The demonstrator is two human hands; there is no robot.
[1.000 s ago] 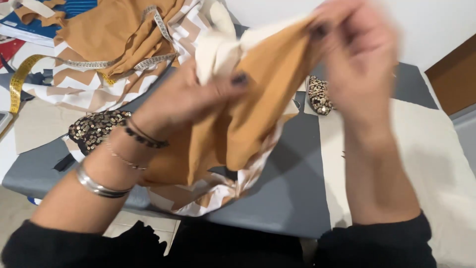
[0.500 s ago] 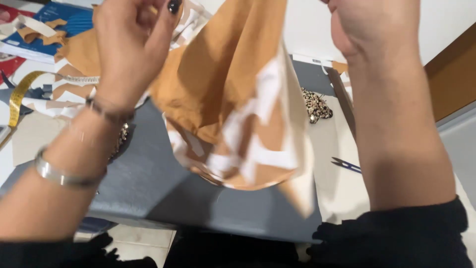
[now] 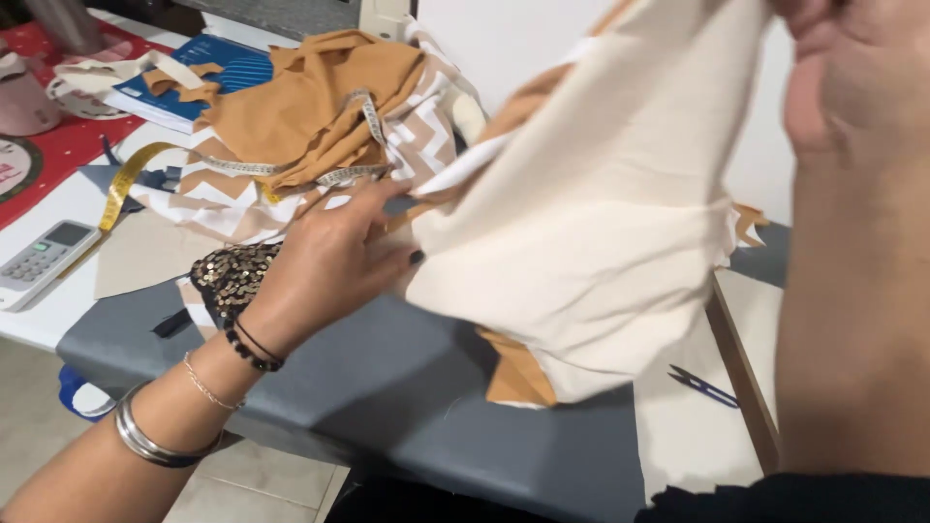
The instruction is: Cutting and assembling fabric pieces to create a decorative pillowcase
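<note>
The right hand (image 3: 852,107), close to the camera, pinches the top of a cream cloth (image 3: 601,232) that hangs below and left of it; the left hand (image 3: 334,257), fingers loosely spread, touches the cloth's lower edge. Half a second ago the left hand was raised, gripping the cloth. Beyond lie one sequined piece (image 3: 232,276), one tape measure (image 3: 131,179), one calculator (image 3: 44,257).

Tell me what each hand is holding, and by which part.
The right hand lifts the cream-and-mustard fabric piece by its top edge. The left hand touches its lower left edge.
</note>
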